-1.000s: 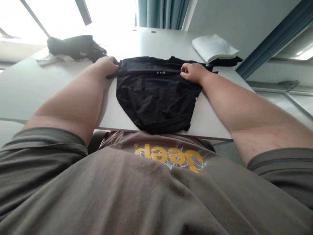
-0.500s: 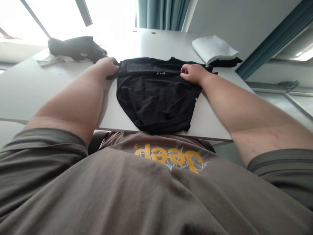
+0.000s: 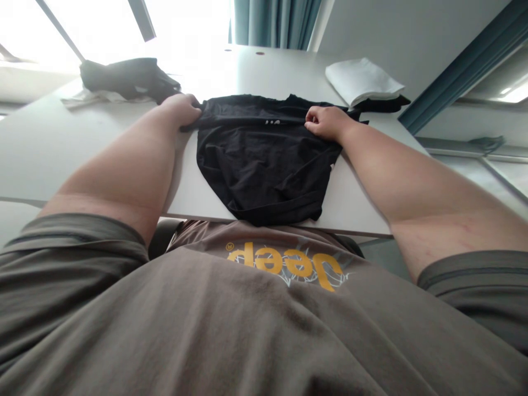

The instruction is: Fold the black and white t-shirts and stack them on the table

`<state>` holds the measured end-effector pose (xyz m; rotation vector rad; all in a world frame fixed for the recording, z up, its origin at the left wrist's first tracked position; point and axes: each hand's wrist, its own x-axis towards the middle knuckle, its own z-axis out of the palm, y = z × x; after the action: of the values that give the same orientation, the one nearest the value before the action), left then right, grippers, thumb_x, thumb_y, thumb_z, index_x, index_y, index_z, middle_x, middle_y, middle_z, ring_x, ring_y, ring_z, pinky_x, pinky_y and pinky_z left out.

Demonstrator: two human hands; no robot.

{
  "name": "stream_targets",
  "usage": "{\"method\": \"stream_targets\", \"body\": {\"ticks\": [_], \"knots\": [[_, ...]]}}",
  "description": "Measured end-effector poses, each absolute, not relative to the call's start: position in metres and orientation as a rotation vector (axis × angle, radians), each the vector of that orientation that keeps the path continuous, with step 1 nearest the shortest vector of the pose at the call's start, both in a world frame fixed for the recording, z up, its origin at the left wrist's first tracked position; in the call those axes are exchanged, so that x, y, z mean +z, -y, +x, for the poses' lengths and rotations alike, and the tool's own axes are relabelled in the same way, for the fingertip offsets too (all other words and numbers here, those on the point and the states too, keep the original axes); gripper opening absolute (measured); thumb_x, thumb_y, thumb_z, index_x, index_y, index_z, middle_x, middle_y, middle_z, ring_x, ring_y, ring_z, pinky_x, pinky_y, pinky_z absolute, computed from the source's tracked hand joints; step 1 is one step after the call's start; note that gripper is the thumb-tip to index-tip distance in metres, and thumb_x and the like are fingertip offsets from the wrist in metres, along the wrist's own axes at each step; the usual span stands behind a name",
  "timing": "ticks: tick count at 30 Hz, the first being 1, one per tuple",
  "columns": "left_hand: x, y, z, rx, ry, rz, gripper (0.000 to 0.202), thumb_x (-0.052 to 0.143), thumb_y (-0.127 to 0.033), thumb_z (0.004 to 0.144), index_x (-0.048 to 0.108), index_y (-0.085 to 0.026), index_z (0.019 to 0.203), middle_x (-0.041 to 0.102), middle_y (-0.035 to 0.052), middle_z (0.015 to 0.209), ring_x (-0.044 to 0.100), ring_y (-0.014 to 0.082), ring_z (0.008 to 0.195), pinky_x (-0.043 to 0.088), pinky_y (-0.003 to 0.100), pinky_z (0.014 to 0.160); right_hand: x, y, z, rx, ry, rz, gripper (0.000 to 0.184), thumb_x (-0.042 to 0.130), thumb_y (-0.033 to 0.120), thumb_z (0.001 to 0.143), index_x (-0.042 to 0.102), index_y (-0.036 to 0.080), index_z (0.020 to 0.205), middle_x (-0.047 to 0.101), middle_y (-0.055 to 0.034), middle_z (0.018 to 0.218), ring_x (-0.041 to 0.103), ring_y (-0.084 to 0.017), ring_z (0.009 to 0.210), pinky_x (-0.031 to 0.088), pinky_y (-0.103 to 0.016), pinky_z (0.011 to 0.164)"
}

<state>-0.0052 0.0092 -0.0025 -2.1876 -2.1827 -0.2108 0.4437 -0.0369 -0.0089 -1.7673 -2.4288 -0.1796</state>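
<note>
A black T-shirt (image 3: 264,165) lies spread on the white table in front of me, its lower end at the near edge. Small pale lettering shows near its upper middle, partly lost in a fold. My left hand (image 3: 184,109) is closed on the shirt's upper left corner, at what looks like a sleeve. On the upper right part, my right hand (image 3: 325,121) rests with its fingers curled, thumb and forefinger pinching the black cloth. Some fingertips of both hands are hidden.
The white table (image 3: 124,176) bears a heap of dark and white clothes (image 3: 124,80) at the far left. At the far right lies a folded white cloth (image 3: 363,80) on top of a black one (image 3: 383,104). Teal curtains (image 3: 276,25) hang beyond the table.
</note>
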Motion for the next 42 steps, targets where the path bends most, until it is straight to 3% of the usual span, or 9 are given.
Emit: {"method": "stream_targets", "body": {"ticks": [14,20,29,42], "knots": [[-0.0028,-0.0093,-0.0052,-0.237,2.209,-2.180,0.061,0.071,-0.049,0.093,0.069,-0.019,0.146,0.067,0.0089,0.143,0.061,0.0348,0.122,0.050,0.046,0.104,-0.0093,0.0357,0.4447,-0.143,2.420,-1.769,0.034,0.056,0.032,0.100,0.071,0.015,0.126,0.074,-0.0150,0.122,0.066,-0.029,0.106,0.046,-0.039,0.094],[-0.0027,-0.0103,-0.0056,-0.202,2.198,-2.172,0.060,0.069,-0.052,0.095,0.068,-0.022,0.147,0.068,0.0054,0.141,0.060,0.0298,0.116,0.051,0.043,0.103,-0.0090,0.0355,0.4450,-0.156,2.422,-1.759,0.034,0.057,0.032,0.100,0.072,0.015,0.125,0.075,-0.0145,0.120,0.067,-0.028,0.104,0.047,-0.037,0.091],[0.0004,-0.0041,-0.0019,-0.200,2.180,-2.187,0.055,0.068,-0.041,0.097,0.068,-0.018,0.147,0.067,0.0088,0.144,0.062,0.0333,0.122,0.052,0.048,0.107,-0.0089,0.0366,0.4447,-0.154,2.425,-1.760,0.032,0.057,0.031,0.101,0.071,0.013,0.124,0.075,-0.0148,0.119,0.067,-0.027,0.105,0.046,-0.036,0.091],[-0.0018,-0.0080,-0.0041,-0.182,2.157,-2.188,0.055,0.067,-0.040,0.098,0.068,-0.016,0.147,0.067,0.0116,0.142,0.063,0.0352,0.122,0.053,0.048,0.105,-0.0064,0.0410,0.4423,-0.115,2.410,-1.770,0.029,0.059,0.029,0.103,0.071,0.013,0.124,0.074,-0.0149,0.120,0.066,-0.026,0.104,0.043,-0.036,0.090]]}}
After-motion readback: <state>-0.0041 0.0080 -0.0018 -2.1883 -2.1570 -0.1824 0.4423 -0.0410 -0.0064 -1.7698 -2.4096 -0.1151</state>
